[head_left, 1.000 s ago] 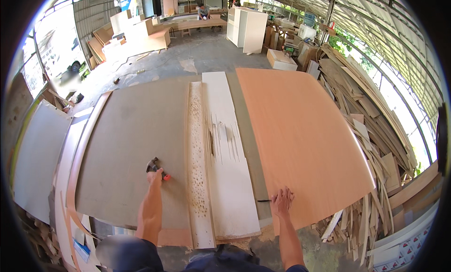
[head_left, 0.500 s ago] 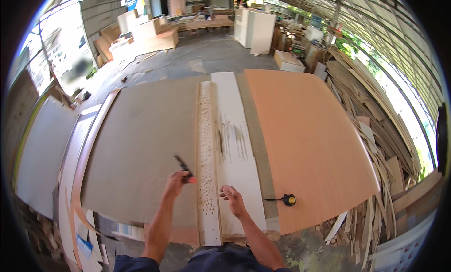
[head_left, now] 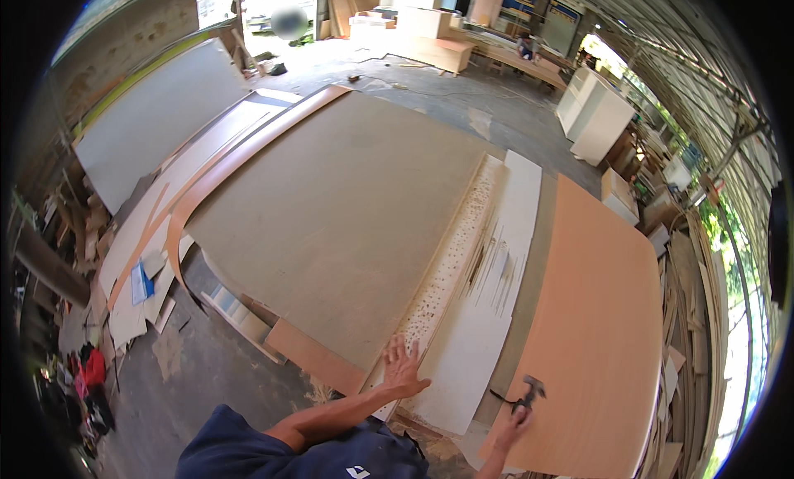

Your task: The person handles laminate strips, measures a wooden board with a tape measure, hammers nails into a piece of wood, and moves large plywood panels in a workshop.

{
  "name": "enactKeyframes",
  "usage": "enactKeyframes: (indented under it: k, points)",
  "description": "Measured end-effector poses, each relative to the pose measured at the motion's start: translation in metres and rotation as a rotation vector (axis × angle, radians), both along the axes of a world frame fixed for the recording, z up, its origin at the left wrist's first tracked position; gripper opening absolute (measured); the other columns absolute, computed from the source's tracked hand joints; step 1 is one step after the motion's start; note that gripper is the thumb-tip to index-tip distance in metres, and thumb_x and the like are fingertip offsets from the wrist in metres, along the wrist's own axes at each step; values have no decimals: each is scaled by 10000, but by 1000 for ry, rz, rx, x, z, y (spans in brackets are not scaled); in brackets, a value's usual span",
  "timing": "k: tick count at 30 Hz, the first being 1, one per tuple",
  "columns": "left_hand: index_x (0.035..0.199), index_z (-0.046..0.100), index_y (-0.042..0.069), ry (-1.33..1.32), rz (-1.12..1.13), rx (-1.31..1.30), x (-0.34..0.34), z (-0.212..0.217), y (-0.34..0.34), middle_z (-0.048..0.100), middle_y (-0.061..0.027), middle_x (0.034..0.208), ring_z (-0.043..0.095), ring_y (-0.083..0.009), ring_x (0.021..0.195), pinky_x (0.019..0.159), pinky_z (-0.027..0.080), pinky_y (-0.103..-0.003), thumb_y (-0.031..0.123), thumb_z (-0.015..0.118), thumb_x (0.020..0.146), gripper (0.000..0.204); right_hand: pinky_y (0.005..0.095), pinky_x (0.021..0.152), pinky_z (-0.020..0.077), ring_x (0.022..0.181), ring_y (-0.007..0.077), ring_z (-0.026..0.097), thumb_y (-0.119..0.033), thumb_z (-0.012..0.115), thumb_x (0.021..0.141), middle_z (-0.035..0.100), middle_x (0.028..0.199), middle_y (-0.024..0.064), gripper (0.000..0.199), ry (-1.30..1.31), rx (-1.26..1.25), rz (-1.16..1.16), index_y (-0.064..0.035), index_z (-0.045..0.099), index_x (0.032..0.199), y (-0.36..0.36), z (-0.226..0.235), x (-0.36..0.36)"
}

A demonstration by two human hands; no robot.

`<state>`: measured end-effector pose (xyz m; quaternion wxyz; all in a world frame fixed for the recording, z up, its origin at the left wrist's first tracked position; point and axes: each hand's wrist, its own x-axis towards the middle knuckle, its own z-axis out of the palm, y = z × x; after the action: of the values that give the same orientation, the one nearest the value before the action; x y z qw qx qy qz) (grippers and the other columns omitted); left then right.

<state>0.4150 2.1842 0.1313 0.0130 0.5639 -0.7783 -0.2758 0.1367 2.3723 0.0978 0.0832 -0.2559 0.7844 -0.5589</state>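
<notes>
My left hand lies palm down with fingers spread on the near end of a long pale strip dotted with brown marks. On the right, my right hand is closed on a hammer, its metal head pointing up and away from me. The hammer is over the near left part of an orange-brown sheet. A small dark thing shows beside the hammer; the hand and tool partly hide it. Right of the strip lies a white board with dark slender streaks or pieces on it.
A wide grey-brown sheet spreads left of the strip, with a curled orange-brown edge piece along its far left. Scrap wood is piled at the right. A white cabinet stands on the floor beyond. Red and black items lie lower left.
The view has turned left. My left hand no longer holds the dark, red-ended tool and now lies flat on the strip. My right hand has moved right and now holds the hammer.
</notes>
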Motion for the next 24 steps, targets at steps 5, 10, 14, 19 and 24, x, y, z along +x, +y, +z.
enactKeyframes:
  k: [5,10,14,19,24]
  points:
    - [1528,45,100,-30,97,96,33,13,5,-24,-330,1515,-40,-485,1420,1109,92,-593,562,765,649,1226,446,758,468,917,390,605,-384,463,988,628,1004,238,452,195,428,-406,34,555,1130,31,-20,-84]
    - [1528,11,96,-41,48,80,27,-2,7,0,-331,1501,-34,-485,1416,1100,118,-576,541,760,653,1235,478,828,466,1009,375,602,-441,441,978,616,1118,217,491,199,756,-550,-42,524,1252,40,-43,-126]
    - [1521,43,67,-18,75,-13,33,-12,8,30,-345,1491,25,-501,1407,1088,157,-586,504,765,670,1198,471,857,463,1011,380,582,-410,436,979,606,1089,207,468,727,966,-802,-37,515,1251,11,-20,-71]
    - [1521,43,62,-7,67,-13,26,-11,9,18,-352,1485,20,-505,1404,1087,156,-587,512,751,692,1179,500,791,444,940,374,538,-329,526,884,548,1018,182,428,530,580,-29,18,524,1135,20,-30,39]
    - [1522,21,62,4,86,56,27,-8,7,-12,-355,1489,0,-505,1407,1089,135,-601,519,744,706,1182,503,897,431,1115,384,464,-338,582,859,443,1200,250,589,395,833,122,54,420,1268,-25,22,153]
